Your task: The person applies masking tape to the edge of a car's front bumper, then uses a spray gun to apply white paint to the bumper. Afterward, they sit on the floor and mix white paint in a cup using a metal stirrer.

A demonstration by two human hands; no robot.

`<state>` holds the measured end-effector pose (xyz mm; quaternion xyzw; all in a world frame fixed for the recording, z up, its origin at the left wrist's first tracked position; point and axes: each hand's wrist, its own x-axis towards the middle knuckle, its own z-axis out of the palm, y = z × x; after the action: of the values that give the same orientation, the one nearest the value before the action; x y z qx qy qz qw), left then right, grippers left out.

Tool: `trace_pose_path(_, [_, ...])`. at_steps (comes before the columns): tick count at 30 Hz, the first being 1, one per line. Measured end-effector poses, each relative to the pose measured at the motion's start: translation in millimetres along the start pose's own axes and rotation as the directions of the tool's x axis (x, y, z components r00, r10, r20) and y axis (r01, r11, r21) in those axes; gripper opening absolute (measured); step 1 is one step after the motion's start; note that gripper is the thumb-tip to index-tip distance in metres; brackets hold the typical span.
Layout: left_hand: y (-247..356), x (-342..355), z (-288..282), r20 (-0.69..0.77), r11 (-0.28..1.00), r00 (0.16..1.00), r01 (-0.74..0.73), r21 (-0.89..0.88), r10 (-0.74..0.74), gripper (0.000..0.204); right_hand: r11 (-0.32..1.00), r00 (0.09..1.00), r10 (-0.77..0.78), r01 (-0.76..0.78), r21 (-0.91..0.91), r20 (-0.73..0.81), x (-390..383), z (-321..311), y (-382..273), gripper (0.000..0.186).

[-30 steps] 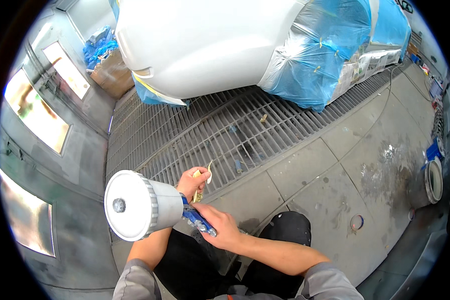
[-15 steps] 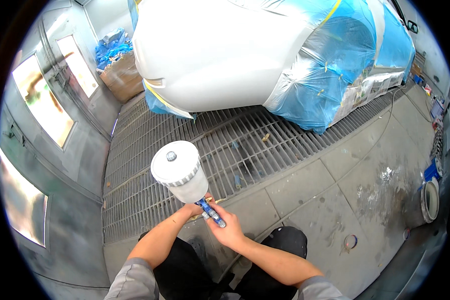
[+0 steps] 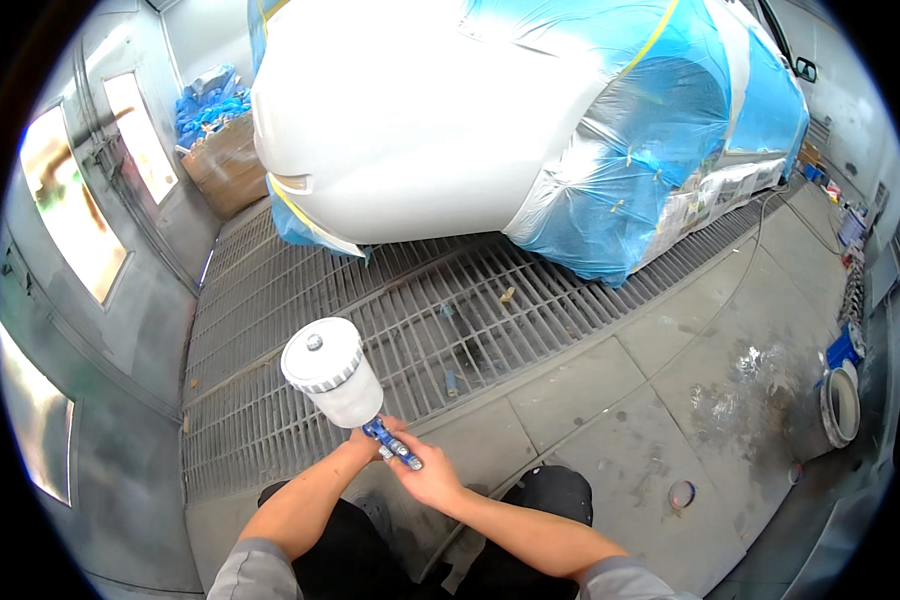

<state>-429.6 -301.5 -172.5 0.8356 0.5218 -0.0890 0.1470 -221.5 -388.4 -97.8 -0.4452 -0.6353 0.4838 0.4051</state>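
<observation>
My right hand (image 3: 428, 472) is closed on the blue spray gun (image 3: 390, 440), which has a large white paint cup (image 3: 335, 375) with a ridged lid on top, tilted up and away from me. My left hand (image 3: 360, 442) is just behind the gun, under the cup; its fingers are mostly hidden, and I cannot tell what is in them. Beyond the gun stands a white car body panel (image 3: 410, 130), bordered by blue plastic sheeting (image 3: 650, 170), yellow tape and newspaper along the lower edge.
Floor grating (image 3: 230, 370) runs under the car, bordered by concrete slabs (image 3: 560, 400). A hose (image 3: 760, 250) crosses them. A grey bucket (image 3: 825, 420) and a tape roll (image 3: 682, 494) sit at the right. A cardboard box (image 3: 220, 170) of blue plastic is back left, beside the booth wall.
The spray gun moved up and away from me, its lid turning upward. My left hand, earlier pinching a yellowish strip, has gone behind the gun, where the strip is hidden.
</observation>
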Motion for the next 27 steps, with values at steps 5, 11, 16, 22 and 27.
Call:
trace_pose_path(5, [-20,-7,23,-0.137,0.995,0.988,-0.082,-0.059,0.073,0.023,1.000,1.000,0.026,-0.026,0.010,0.010,2,3,4,0.043])
trace_pose_path(11, [5,4,-13,0.111,0.997,0.993,-0.051,0.049,0.045,0.028,0.996,0.997,0.082,-0.082,0.022,0.005,4,-6,5,0.042])
trace_pose_path(16, [-18,2,12,0.080,0.997,0.995,-0.065,0.032,0.062,0.037,0.999,1.000,0.023,-0.023,0.029,-0.020,9,6,17,0.043])
trace_pose_path(22, [-27,1,25,-0.062,0.994,0.992,-0.111,-0.017,0.109,0.031,0.999,0.997,-0.033,0.036,0.040,-0.062,13,10,26,0.041])
trace_pose_path(27, [-14,1,6,0.026,0.991,0.991,-0.131,0.035,0.130,0.033,1.000,0.999,-0.004,0.005,0.020,-0.036,12,7,23,0.044])
